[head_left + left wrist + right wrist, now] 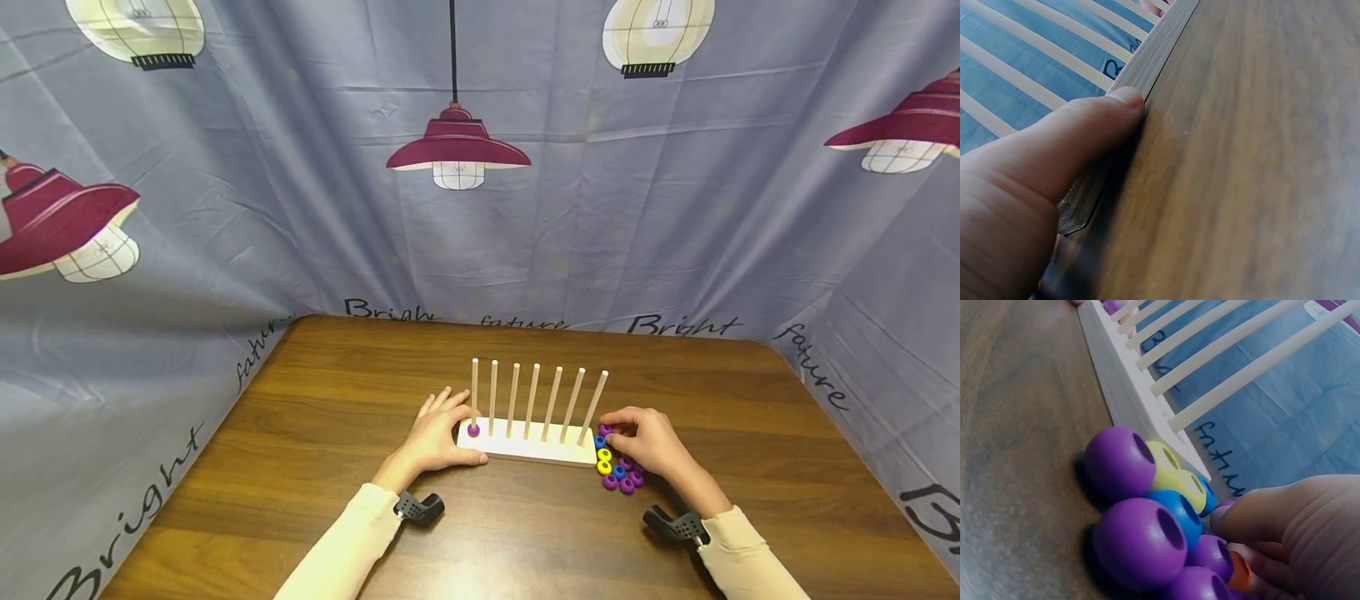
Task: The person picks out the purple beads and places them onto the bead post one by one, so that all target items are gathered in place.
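A pale wooden peg rack (525, 450) with a row of several upright pegs stands on the table. One purple bead (473, 430) sits at the foot of its leftmost peg. My left hand (435, 437) grips the rack's left end, the thumb (1097, 128) along the front side and the fingers spread behind. Past the right end, my right hand (648, 437) pinches a purple bead (605, 430) between thumb and forefinger at the far side of a bead pile. Yellow beads (604, 461), blue beads (618, 472) and more purple beads (1141, 544) lie there. An orange bead (1239, 572) is partly hidden by the right fingers.
The brown wooden table (337, 375) runs back to a grey-blue curtain (480, 250) printed with lamps and lettering, which also hangs at both sides. The loose beads lie close against the rack's right end. A black camera mount (420, 508) is on each wrist.
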A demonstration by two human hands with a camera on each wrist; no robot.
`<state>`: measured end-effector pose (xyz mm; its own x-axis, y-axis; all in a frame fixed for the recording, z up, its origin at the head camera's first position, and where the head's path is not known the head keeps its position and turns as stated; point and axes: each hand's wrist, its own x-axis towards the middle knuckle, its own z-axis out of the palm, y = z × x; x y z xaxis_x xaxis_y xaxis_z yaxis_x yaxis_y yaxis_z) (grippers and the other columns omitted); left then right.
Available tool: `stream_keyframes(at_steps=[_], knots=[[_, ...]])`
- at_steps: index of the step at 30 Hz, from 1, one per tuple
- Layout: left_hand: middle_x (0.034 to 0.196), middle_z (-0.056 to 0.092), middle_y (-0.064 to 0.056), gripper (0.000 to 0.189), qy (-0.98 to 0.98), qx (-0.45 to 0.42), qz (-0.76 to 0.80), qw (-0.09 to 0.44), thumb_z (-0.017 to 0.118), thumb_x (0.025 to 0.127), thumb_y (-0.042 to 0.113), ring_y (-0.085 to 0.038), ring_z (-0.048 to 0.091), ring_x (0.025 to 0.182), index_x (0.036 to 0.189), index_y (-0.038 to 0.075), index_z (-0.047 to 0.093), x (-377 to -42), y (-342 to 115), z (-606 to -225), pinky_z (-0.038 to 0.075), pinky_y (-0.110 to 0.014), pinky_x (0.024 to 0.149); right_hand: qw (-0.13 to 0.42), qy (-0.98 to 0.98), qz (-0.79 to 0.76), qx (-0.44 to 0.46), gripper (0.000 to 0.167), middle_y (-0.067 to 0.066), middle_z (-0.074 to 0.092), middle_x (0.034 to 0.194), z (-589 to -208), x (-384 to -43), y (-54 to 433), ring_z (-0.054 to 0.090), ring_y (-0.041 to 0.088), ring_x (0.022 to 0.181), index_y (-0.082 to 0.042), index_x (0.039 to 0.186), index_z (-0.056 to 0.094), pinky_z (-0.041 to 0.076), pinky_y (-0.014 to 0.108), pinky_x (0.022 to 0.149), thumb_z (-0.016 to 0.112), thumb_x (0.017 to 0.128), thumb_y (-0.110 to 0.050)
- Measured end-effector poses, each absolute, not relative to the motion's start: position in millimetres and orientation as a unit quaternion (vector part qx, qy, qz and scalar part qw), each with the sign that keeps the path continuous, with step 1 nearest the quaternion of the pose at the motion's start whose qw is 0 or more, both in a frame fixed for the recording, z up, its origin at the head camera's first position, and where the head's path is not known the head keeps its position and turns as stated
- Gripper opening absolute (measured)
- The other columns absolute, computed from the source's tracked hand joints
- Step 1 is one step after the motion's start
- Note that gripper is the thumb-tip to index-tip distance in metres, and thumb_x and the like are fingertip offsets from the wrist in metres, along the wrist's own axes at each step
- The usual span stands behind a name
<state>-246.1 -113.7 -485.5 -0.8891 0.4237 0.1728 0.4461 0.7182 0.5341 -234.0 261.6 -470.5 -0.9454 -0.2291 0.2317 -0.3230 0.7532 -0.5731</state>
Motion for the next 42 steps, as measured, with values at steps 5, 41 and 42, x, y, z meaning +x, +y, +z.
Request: stream_keyframes(at_steps=[5, 41, 42], knots=[[0.156, 0.05, -0.014, 0.059, -0.926, -0.233, -0.295, 0.018, 0.088, 0.066, 0.05, -0.045, 0.029, 0.153, 0.113, 0.019, 0.072, -245, -114, -487, 0.016, -0.064, 0.126, 0.082, -0.931, 0.321, 0.154, 0.02, 0.004, 0.076, 0.086, -467, -234, 264, 0.058, -0.002, 0.069, -0.005, 0.099, 0.079, 0.051, 0.02, 0.062, 0.081, 0.078, -0.004], [0.155, 0.05, -0.016, 0.06, -0.923, -0.24, -0.301, 0.018, 0.089, 0.064, 0.049, -0.047, 0.031, 0.152, 0.114, 0.02, 0.072, -246, -115, -486, 0.016, -0.065, 0.126, 0.082, -0.906, 0.365, 0.196, 0.025, 0.019, 0.078, 0.1, -333, -262, 233, 0.068, -0.006, 0.08, 0.002, 0.111, 0.075, 0.056, 0.013, 0.067, 0.075, 0.087, -0.005], [0.155, 0.05, -0.016, 0.06, -0.922, -0.241, -0.302, 0.018, 0.089, 0.064, 0.048, -0.047, 0.031, 0.152, 0.114, 0.021, 0.072, -246, -115, -486, 0.016, -0.066, 0.126, 0.079, -0.904, 0.369, 0.199, 0.025, 0.019, 0.078, 0.1, -328, -263, 230, 0.068, -0.006, 0.08, 0.003, 0.112, 0.075, 0.056, 0.013, 0.067, 0.075, 0.088, -0.006]])
